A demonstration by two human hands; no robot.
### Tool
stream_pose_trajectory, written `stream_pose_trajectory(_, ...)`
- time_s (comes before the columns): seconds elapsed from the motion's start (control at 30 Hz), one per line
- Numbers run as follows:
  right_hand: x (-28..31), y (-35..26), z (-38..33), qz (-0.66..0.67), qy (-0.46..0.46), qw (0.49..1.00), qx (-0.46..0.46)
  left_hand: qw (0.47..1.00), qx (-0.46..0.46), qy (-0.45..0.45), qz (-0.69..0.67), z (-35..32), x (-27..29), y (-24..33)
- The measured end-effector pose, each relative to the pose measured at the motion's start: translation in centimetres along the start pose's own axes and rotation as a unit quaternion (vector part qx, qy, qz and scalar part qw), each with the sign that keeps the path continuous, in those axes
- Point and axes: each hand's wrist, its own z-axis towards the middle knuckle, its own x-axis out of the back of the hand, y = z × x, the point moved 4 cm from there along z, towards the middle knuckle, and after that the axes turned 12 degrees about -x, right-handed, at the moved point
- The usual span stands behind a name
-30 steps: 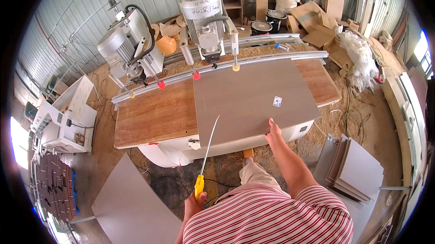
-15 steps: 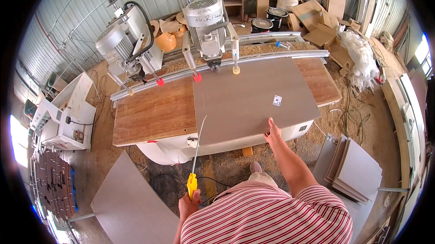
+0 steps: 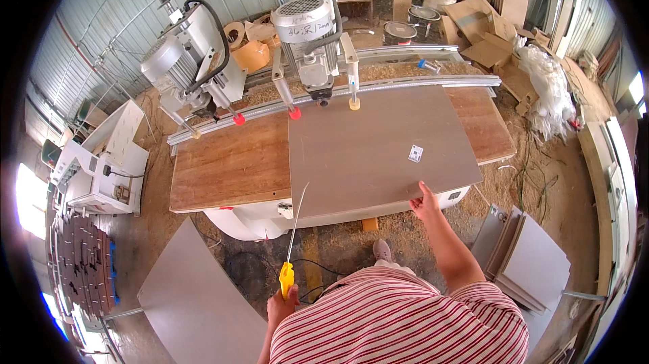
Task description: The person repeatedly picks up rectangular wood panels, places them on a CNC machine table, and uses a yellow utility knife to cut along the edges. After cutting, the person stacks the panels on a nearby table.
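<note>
A yellow air blow gun (image 3: 287, 279) with a long thin metal nozzle is in my left hand (image 3: 282, 303), low and left of my body. The bent nozzle tip reaches up to the left edge of a flat grey-brown panel (image 3: 358, 154). My right hand (image 3: 426, 203) pinches the panel's near edge toward its right corner, the thumb above and the fingers partly hidden. A small white label (image 3: 416, 154) is stuck on the panel. The panel lies on the wooden table (image 3: 226, 171) of a drilling machine, its far edge at the metal rail (image 3: 412, 84).
Two motor heads (image 3: 305, 22) with red- and yellow-tipped rods stand over the table's far side. A grey sheet (image 3: 203, 296) leans at lower left; several stacked panels (image 3: 531, 259) rest at right. Cardboard (image 3: 490, 46) and plastic wrap (image 3: 547, 97) lie behind. A dark hose (image 3: 318, 266) crosses the floor.
My right hand has slid slightly right along the panel's near edge. The blow gun stays in my left hand, its nozzle tip a little lower. The view has shifted slightly.
</note>
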Motion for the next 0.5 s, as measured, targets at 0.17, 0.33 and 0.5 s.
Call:
stream_pose_trajectory(0.17, 4.1, -5.1, 1.6, 0.042, 0.035, 0.998, 0.037, 0.927, 0.056, 0.157, -0.336, 1.1, -0.4, -4.9)
stream_pose_trajectory(0.33, 5.6, -7.8, 1.3, 0.036, 0.038, 0.997, 0.048, 0.993, -0.068, 0.085, -0.047, 1.0, -2.4, -7.6)
stream_pose_trajectory(0.5, 6.5, -8.1, 1.6, -0.004, 0.025, 0.999, 0.025, 0.949, 0.056, 0.147, -0.273, 2.1, -2.8, 0.0)
